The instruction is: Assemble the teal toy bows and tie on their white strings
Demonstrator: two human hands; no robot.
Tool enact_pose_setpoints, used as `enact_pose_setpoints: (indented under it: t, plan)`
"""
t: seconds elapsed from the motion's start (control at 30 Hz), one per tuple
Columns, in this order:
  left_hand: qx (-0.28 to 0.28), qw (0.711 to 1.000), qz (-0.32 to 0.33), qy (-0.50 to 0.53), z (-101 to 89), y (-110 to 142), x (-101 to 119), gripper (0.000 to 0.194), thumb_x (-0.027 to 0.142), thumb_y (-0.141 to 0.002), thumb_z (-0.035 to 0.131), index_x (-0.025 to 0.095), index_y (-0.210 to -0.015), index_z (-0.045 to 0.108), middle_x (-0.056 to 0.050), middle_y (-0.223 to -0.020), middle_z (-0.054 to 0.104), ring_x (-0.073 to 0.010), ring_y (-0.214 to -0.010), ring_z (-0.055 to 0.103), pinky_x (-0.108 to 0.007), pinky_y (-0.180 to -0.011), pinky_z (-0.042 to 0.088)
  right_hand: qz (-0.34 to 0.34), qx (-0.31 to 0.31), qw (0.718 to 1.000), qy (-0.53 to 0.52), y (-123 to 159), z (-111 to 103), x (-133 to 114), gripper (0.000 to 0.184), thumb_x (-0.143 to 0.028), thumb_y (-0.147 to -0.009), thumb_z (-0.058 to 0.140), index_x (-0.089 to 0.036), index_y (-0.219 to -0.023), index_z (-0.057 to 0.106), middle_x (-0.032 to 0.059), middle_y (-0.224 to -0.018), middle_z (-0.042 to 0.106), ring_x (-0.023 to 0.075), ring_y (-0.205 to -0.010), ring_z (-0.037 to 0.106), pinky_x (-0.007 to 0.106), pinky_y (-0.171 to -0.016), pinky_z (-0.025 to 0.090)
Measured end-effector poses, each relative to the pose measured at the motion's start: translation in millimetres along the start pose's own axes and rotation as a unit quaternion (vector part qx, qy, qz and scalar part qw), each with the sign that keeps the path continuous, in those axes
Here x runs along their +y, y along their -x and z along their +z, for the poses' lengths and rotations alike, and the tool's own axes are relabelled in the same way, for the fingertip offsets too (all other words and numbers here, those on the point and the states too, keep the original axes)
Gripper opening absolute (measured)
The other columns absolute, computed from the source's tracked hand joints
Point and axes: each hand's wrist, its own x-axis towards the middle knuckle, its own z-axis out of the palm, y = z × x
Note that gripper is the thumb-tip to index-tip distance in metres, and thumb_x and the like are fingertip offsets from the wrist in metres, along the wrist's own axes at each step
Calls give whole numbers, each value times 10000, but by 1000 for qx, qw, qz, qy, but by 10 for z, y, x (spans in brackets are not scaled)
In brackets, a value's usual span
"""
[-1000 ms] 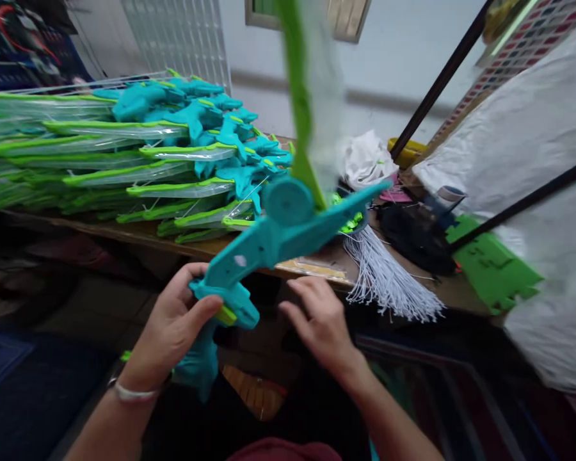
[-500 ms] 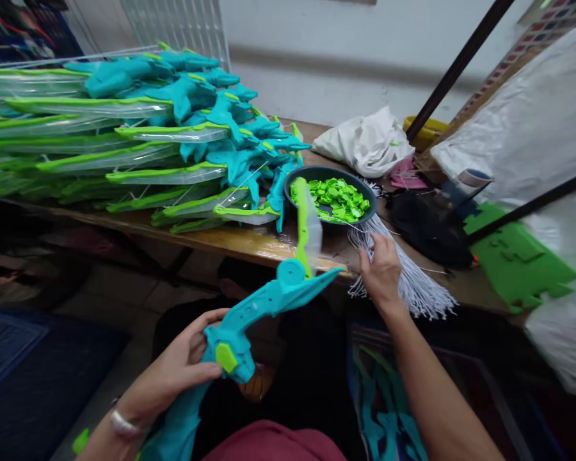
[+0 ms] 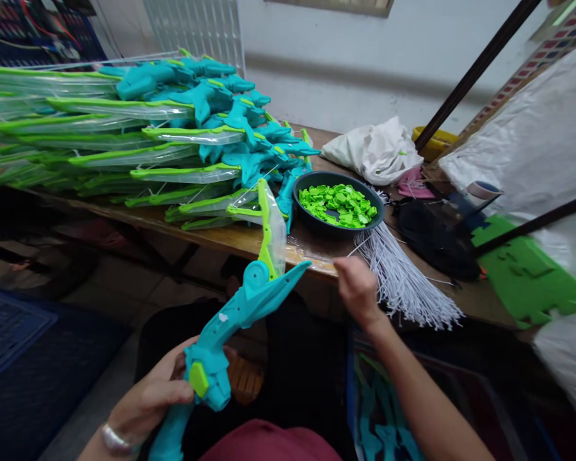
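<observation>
My left hand [image 3: 148, 392] is wrapped round the grip of a teal toy bow [image 3: 235, 312], held tilted over my lap. Its bright green limb [image 3: 267, 234] with a clear plastic film points upward, and a green hexagonal piece sits on the grip. My right hand [image 3: 359, 289] is closed in a pinch at the table's front edge. A thin white cord [image 3: 360, 246] runs from its fingers toward a bundle of white cords [image 3: 408, 275] on the table. Behind this hand stands a dark bowl [image 3: 312, 225] filled with small green plastic pieces [image 3: 350, 203].
A high stack of teal and green toy bows [image 3: 182, 137] covers the table's left. At the right lie a white sack [image 3: 372, 150], a black cloth [image 3: 429, 230] and a green foam piece [image 3: 523, 269]. A crate with teal parts [image 3: 384, 410] stands below right. Dark bars slant across the right side.
My right hand has come off the cord bundle, moving left and toward me, with a thin cord at its fingers. My left hand has carried the bow down and left.
</observation>
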Motion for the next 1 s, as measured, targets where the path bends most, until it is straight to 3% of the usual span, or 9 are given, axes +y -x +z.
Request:
enact_pose_setpoints:
  t: [0.1,0.2,0.27,0.37,0.57,0.77,0.83,0.93,1.0]
  plan:
    - [-80,996,-12,42,120,-103,-59,789,349,-549,891,169,-1288,680,-163,-1236,716,-325,-970,675,-380,-789,546,-64,-67,993,-68,299,106,-712,197,-124,-1010,476,-196,-1036,657,61,-872,703,184,-792,630,301,-726,517]
    - [-117,991,-24,59,204,-202,-147,699,335,-587,888,180,-1235,675,-101,-996,748,-246,-801,667,-338,-715,530,-77,-106,985,-108,564,284,-1321,257,-143,-1043,407,-179,-1013,660,60,-826,692,178,-768,618,296,-704,508]
    - [-104,993,-28,42,213,-250,-194,619,319,-575,909,182,-1135,685,-63,-923,731,-218,-789,649,-306,-705,517,-65,-124,984,-115,682,394,-1575,324,-151,-1050,364,-179,-902,651,55,-789,675,177,-744,602,298,-696,493]
    - [-84,996,-30,-22,165,-271,-207,509,325,-592,925,172,-1013,684,-43,-898,713,-197,-808,630,-285,-730,502,-38,-145,984,-98,770,476,-1692,363,-163,-1042,384,-191,-754,604,39,-710,637,188,-711,569,331,-734,463]
    - [-39,993,-18,-110,-87,-129,-184,468,387,-637,908,155,-984,696,-56,-866,729,-201,-783,627,-294,-725,484,-16,-220,973,-68,795,203,-1187,274,-240,-1035,498,-203,-814,656,25,-736,654,220,-821,597,425,-938,404]
    - [37,993,-35,-109,-409,85,-375,464,353,-618,919,146,-968,695,-64,-870,742,-212,-802,651,-307,-754,499,36,-282,956,-69,893,-359,-340,334,-342,-1051,480,-194,-847,698,39,-726,665,198,-698,615,356,-738,438]
    - [52,992,-46,-101,-486,143,-448,455,352,-617,917,143,-950,688,-67,-859,743,-217,-795,660,-316,-754,509,96,-297,947,-71,966,-536,-126,367,-436,-1026,507,-210,-837,725,43,-735,687,207,-699,638,348,-698,452]
    - [72,991,-58,-98,-559,223,-524,443,325,-609,918,139,-937,686,-67,-850,745,-211,-779,664,-317,-749,515,254,-309,912,-94,1069,-761,56,388,-593,-891,620,-246,-793,764,39,-766,723,224,-716,666,351,-697,505]
    - [85,990,-59,-97,-579,270,-544,430,297,-618,912,137,-948,687,-63,-858,747,-198,-772,662,-308,-745,514,396,-241,877,-123,1111,-863,86,380,-628,-687,785,-250,-717,773,41,-738,727,234,-685,661,338,-632,527]
